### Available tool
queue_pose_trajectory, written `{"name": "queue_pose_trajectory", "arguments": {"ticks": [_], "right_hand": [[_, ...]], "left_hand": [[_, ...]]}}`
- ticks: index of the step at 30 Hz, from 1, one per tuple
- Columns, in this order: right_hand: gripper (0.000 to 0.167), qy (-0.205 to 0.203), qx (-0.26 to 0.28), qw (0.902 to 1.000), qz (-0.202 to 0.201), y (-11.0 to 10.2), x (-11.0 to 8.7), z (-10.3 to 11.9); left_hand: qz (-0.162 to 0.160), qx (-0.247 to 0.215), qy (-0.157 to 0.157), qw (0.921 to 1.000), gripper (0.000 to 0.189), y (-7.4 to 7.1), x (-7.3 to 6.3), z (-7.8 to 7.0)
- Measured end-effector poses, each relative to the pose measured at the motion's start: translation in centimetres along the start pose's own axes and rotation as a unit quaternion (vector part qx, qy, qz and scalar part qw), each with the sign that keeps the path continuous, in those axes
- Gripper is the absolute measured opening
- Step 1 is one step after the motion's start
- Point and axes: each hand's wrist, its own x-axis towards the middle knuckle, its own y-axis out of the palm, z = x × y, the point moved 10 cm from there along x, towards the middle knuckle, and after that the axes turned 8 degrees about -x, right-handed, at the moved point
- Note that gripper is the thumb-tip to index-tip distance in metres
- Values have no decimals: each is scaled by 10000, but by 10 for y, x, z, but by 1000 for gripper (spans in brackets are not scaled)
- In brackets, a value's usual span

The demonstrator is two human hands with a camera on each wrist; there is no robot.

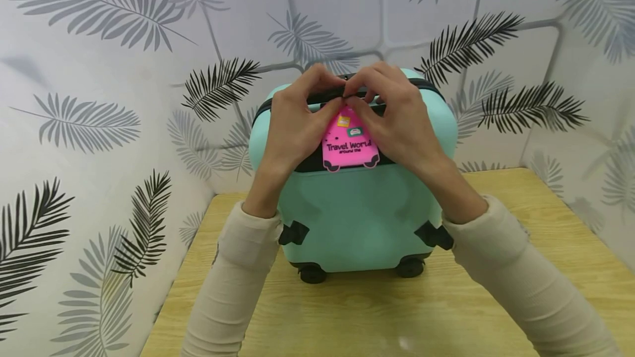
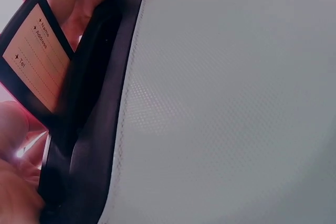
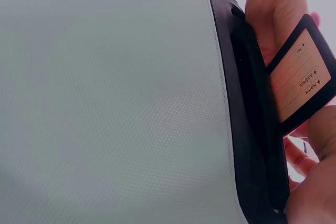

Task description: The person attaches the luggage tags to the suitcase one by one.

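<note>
A mint-green suitcase (image 1: pixel 352 214) stands upright with its black carry handle (image 1: pixel 324 94) facing me. From the handle hangs a pink luggage tag (image 1: pixel 349 145) lettered "Travel World". My left hand (image 1: pixel 297 123) and right hand (image 1: pixel 404 120) meet over the handle, thumbs and forefingers pinching at the tag's top end, where its strap is mostly hidden by the fingertips. In the left wrist view, the tag's back (image 2: pixel 39 56) shows a card with name, address and phone lines. The right wrist view has the same card side of the tag (image 3: pixel 302 74) beside the black handle (image 3: pixel 257 93).
The suitcase's black wheels (image 1: pixel 312 274) rest on a yellow wood-grain table (image 1: pixel 367 318). Behind and to the left rise walls (image 1: pixel 99 98) covered in leaf-patterned paper. Black corner pieces (image 1: pixel 294 232) sit low on the suitcase's sides.
</note>
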Motion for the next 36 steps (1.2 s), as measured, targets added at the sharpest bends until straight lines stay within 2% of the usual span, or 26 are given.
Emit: {"name": "queue_pose_trajectory", "arguments": {"ticks": [13,22,30,36], "right_hand": [[7,-50,12,10000,-75,-1,1,0],[7,414,84,9991,-75,-2,1,-7],[10,362,-8,9993,39,-2,-1,-6],[10,511,-25,9987,14,-2,1,-8]], "left_hand": [[-54,-34,-232,9997,9,-1,2,1],[-238,-210,-263,9992,7,-4,2,4],[43,-177,-90,9998,18,2,0,4],[-52,81,-212,9997,20,1,0,5]]}}
